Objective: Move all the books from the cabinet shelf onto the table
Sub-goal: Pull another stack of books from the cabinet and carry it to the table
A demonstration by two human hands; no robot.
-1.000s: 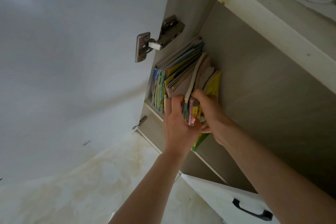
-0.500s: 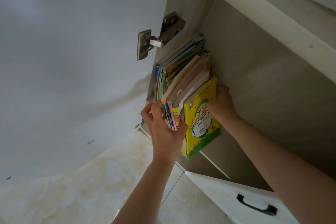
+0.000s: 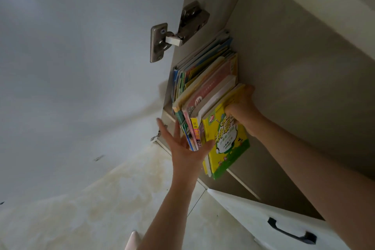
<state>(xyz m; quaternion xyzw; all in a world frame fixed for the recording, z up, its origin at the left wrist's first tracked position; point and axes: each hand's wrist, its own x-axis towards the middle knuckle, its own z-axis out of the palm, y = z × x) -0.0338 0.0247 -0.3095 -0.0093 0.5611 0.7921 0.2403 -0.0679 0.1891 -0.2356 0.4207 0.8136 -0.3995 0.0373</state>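
Note:
A bundle of several books (image 3: pixel 211 107) sticks out past the front edge of the cabinet shelf (image 3: pixel 241 183), with a yellow-and-green book (image 3: pixel 227 144) on its right face. My right hand (image 3: pixel 241 107) grips the bundle from the right side, thumb on the yellow cover. My left hand (image 3: pixel 182 144) is spread open under the bundle's lower spines, palm touching them. More thin books (image 3: pixel 194 65) stand further back against the cabinet's left wall.
The open cabinet door (image 3: pixel 81 67) fills the left, fixed by a metal hinge (image 3: pixel 174 32). A white lower door with a black handle (image 3: pixel 292 231) stands at bottom right. Stained pale flooring (image 3: pixel 101 199) lies below.
The bundle has slid further out of the shelf. My left hand went from gripping the spines to lying open beneath them. My right hand moved onto the yellow book's cover.

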